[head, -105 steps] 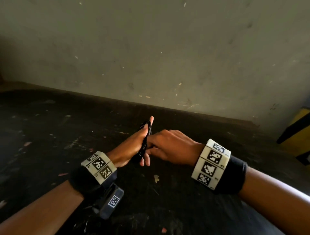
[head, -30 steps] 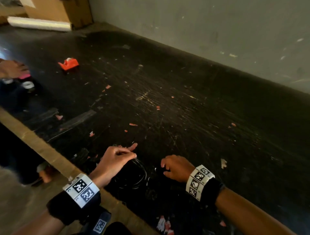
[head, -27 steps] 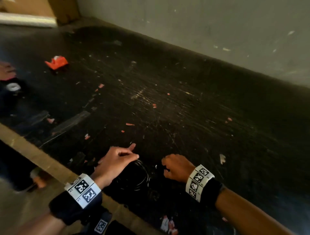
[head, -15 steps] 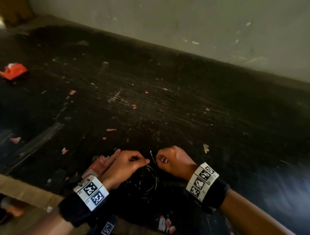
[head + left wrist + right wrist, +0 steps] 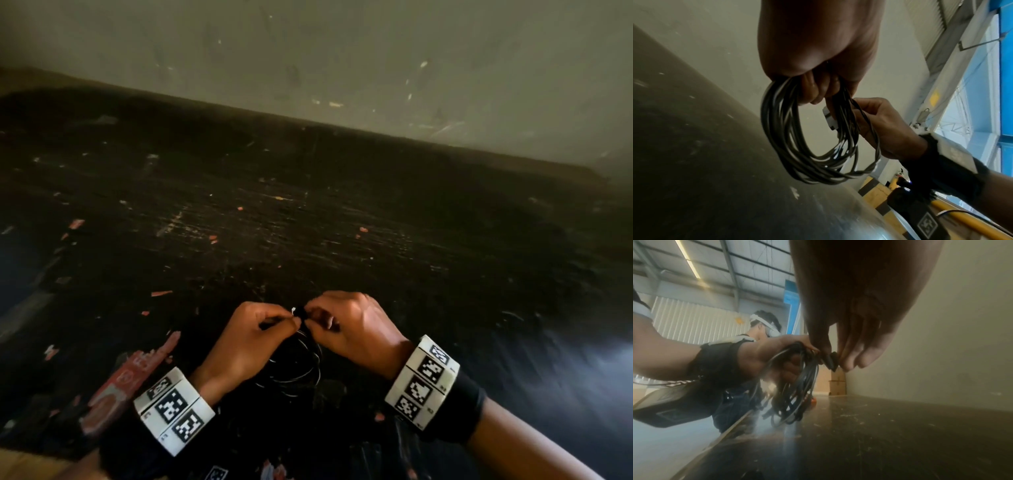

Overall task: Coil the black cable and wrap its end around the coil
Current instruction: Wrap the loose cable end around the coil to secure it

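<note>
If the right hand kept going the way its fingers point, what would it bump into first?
Most likely the left hand: the right hand points leftward at it, pinching the end of the coiled black cable the left hand grips. Depth is hard to judge.

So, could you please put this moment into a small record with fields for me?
scene: dark scratched table against a pale wall
cable: black cable, gathered in a coil of several loops
left hand: left hand grips the coil at its top
right hand: right hand pinches the black plug end beside the coil
coil position: hangs from the left hand, above the table
wrapping: no wrap visible around the loops
</note>
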A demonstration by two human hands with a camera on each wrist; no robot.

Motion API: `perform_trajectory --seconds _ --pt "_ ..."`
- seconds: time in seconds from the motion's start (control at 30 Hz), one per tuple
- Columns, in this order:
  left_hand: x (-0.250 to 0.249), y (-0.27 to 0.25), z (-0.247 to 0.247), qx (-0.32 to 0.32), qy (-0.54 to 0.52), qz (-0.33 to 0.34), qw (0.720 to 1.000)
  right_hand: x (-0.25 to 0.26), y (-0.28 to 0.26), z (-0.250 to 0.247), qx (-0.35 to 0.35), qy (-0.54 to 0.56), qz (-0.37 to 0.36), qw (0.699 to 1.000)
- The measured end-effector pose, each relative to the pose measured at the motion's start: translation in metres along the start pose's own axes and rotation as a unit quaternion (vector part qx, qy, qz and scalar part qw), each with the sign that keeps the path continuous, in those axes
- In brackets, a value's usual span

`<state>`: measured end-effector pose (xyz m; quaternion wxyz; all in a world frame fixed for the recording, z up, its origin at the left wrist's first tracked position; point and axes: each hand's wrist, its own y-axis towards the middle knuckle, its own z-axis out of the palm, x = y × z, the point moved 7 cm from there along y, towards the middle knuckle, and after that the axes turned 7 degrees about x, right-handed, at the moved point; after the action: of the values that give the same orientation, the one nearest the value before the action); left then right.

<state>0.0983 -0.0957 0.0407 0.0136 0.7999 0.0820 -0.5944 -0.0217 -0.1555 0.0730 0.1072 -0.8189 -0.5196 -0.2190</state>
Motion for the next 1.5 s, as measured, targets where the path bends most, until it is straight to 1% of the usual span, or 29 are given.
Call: perform_trajectory --seconds 0.07,0.17,0.23,0.33,0.43,0.53,0.57,0.63,0.7,0.73,0.83,0.9,0.93,0.97,1.03,1.07,1.13,1.2,1.27,1.33,1.43,1.5 --pt "-0.006 -0.001 0.004 0.002 0.014 0.015 1.000 -0.004 -0.001 -0.004 0.006 0.037 0.001 0.999" --pt "-0.018 -0.002 0.016 0.023 0.031 0.030 0.999 -0.013 -0.005 -0.012 0.034 0.147 -0.023 0.988" --pt "-0.022 -0.002 0.018 0.018 0.029 0.024 0.999 -0.016 -0.005 -0.019 0.020 0.171 -0.045 0.984" --pt "-0.028 -0.005 0.023 0.010 0.001 0.012 1.000 -0.021 -0.010 -0.026 -0.017 0.199 -0.046 0.979" --pt "-0.034 -0.004 0.029 0.022 -0.022 0.004 1.000 -0.020 -0.014 -0.032 -0.039 0.194 -0.073 0.977" --pt "-0.039 -0.002 0.030 0.017 -0.014 0.003 1.000 -0.018 -0.018 -0.039 -0.036 0.175 -0.112 0.977" --pt "-0.040 -0.001 0.031 0.006 -0.013 0.005 1.000 -0.016 -0.020 -0.041 -0.038 0.153 -0.128 0.979" --pt "-0.040 0.000 0.029 -0.034 -0.018 0.005 0.999 -0.011 -0.025 -0.043 -0.059 0.073 -0.157 0.983" --pt "-0.035 0.004 0.023 -0.071 -0.050 -0.012 0.996 -0.008 -0.031 -0.045 -0.090 0.022 -0.176 0.980" --pt "-0.032 0.006 0.019 -0.082 -0.071 -0.026 0.994 -0.008 -0.034 -0.048 -0.101 0.035 -0.175 0.979" --pt "-0.026 0.009 0.000 -0.113 -0.138 -0.059 0.982 -0.018 -0.041 -0.063 -0.127 0.136 -0.144 0.972" --pt "-0.032 0.010 -0.004 -0.101 -0.154 -0.052 0.982 -0.023 -0.040 -0.068 -0.110 0.197 -0.111 0.968" --pt "-0.036 0.010 -0.003 -0.093 -0.152 -0.044 0.983 -0.025 -0.039 -0.069 -0.099 0.248 -0.090 0.959" --pt "-0.039 0.009 -0.001 -0.093 -0.150 -0.041 0.983 -0.027 -0.038 -0.070 -0.090 0.313 -0.071 0.943" --pt "-0.045 0.010 0.001 -0.098 -0.146 -0.039 0.984 -0.028 -0.036 -0.072 -0.070 0.398 -0.059 0.913" --pt "-0.047 0.010 0.002 -0.099 -0.146 -0.033 0.984 -0.026 -0.035 -0.072 -0.049 0.407 -0.060 0.910" --pt "-0.052 0.011 0.003 -0.098 -0.144 -0.017 0.985 -0.021 -0.033 -0.068 -0.017 0.390 -0.071 0.918" --pt "-0.056 0.012 0.005 -0.091 -0.130 -0.001 0.987 -0.019 -0.030 -0.067 -0.025 0.374 -0.070 0.924" --pt "-0.061 0.013 0.007 -0.088 -0.115 0.017 0.989 -0.019 -0.026 -0.068 -0.033 0.385 -0.061 0.920" --pt "-0.065 0.014 0.009 -0.084 -0.091 0.032 0.992 -0.018 -0.025 -0.071 -0.019 0.387 -0.057 0.920" --pt "-0.070 0.015 0.011 -0.065 -0.061 0.037 0.995 -0.017 -0.025 -0.074 0.018 0.346 -0.051 0.937" --pt "-0.069 0.017 0.010 -0.062 -0.067 0.027 0.995 -0.019 -0.025 -0.077 0.006 0.336 -0.047 0.941"
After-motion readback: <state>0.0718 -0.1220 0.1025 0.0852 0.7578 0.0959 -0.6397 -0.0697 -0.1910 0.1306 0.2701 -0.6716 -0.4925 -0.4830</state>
